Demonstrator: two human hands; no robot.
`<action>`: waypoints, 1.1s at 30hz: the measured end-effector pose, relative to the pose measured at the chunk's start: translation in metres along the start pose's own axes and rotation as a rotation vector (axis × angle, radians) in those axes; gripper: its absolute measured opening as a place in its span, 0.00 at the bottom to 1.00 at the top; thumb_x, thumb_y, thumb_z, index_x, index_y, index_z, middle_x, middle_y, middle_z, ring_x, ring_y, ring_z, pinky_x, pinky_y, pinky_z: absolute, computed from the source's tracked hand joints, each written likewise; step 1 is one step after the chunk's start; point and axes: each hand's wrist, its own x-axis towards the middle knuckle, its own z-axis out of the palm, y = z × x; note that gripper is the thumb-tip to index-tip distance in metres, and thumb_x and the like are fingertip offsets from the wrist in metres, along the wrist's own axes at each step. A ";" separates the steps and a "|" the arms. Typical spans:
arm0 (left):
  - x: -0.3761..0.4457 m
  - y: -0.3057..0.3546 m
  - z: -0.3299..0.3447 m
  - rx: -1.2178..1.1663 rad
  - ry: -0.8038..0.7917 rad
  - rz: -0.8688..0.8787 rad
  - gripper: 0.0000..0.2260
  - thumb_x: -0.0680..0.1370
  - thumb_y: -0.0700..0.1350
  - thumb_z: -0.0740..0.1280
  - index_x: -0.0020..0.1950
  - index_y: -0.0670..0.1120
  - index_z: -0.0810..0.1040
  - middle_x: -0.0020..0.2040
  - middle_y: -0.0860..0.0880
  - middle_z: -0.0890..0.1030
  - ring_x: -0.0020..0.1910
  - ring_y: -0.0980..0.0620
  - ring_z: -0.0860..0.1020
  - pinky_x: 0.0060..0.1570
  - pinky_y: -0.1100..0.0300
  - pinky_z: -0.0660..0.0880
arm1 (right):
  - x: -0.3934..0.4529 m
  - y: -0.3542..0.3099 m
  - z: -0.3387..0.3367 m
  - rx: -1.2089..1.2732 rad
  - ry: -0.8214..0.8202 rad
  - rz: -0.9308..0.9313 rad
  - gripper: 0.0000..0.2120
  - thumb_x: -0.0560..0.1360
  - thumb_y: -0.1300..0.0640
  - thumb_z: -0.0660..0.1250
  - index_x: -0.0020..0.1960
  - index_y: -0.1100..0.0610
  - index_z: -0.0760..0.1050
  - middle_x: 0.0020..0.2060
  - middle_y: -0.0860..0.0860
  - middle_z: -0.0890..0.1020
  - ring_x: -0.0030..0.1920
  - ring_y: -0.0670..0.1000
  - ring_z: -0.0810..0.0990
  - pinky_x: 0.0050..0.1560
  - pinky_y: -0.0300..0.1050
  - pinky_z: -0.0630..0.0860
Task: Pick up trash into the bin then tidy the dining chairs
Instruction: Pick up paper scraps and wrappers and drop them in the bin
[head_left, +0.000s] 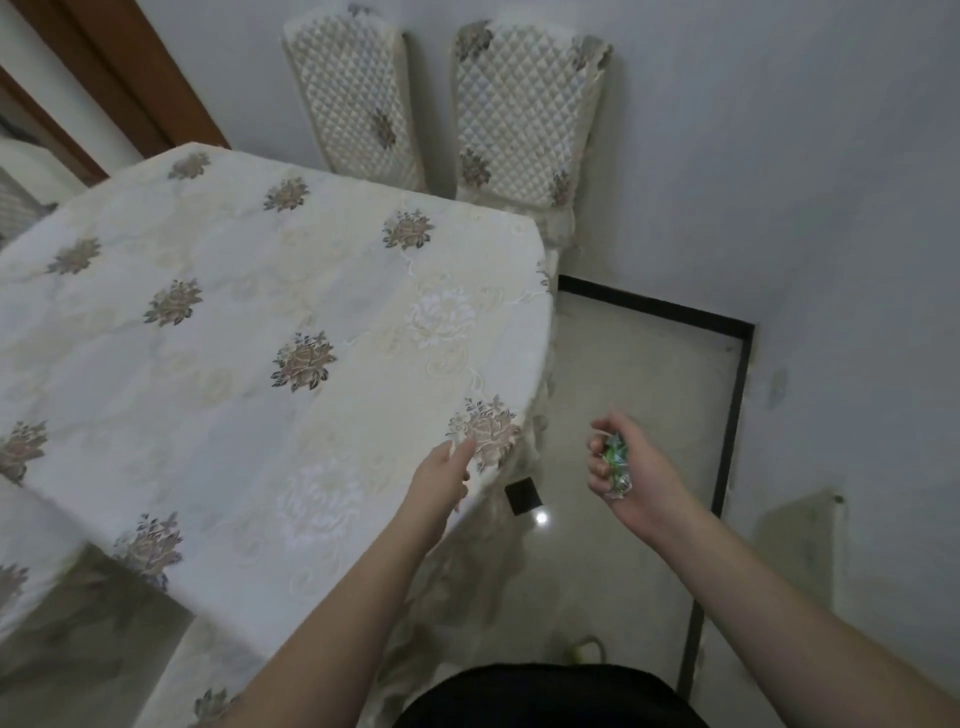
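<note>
My right hand (631, 470) is closed around a crumpled green and silver wrapper (615, 460), held over the floor to the right of the table. My left hand (441, 475) reaches to the table's near right corner with fingers spread, touching the edge of the floral tablecloth (291, 312); it holds nothing. Two dining chairs with quilted cream covers stand at the far end of the table against the wall: the left chair (358, 98) and the right chair (524, 114). No bin is in view.
The cloth-covered table fills the left and centre. A pale tiled floor (639, 374) with a black border strip runs between table and grey wall on the right. A small black square mark (523, 494) lies on the floor near the table corner.
</note>
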 end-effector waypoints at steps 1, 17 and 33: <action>0.002 0.014 0.013 -0.202 -0.072 -0.062 0.15 0.79 0.54 0.61 0.44 0.42 0.72 0.41 0.44 0.73 0.36 0.49 0.73 0.34 0.58 0.69 | 0.003 -0.010 -0.005 0.005 0.005 -0.007 0.08 0.78 0.53 0.60 0.44 0.56 0.69 0.28 0.50 0.70 0.20 0.45 0.64 0.19 0.36 0.56; 0.098 0.132 0.147 -0.718 -0.679 -0.233 0.05 0.74 0.43 0.66 0.44 0.46 0.70 0.35 0.48 0.69 0.29 0.53 0.67 0.22 0.64 0.60 | 0.069 -0.116 -0.093 0.183 0.213 -0.082 0.08 0.78 0.52 0.60 0.43 0.55 0.69 0.29 0.49 0.69 0.21 0.45 0.64 0.19 0.37 0.58; 0.216 0.201 0.293 -0.557 -0.883 -0.411 0.10 0.77 0.50 0.61 0.44 0.45 0.75 0.34 0.47 0.70 0.30 0.51 0.66 0.25 0.63 0.57 | 0.143 -0.193 -0.164 0.359 0.460 -0.147 0.11 0.79 0.47 0.61 0.46 0.55 0.71 0.30 0.49 0.71 0.22 0.46 0.66 0.20 0.36 0.61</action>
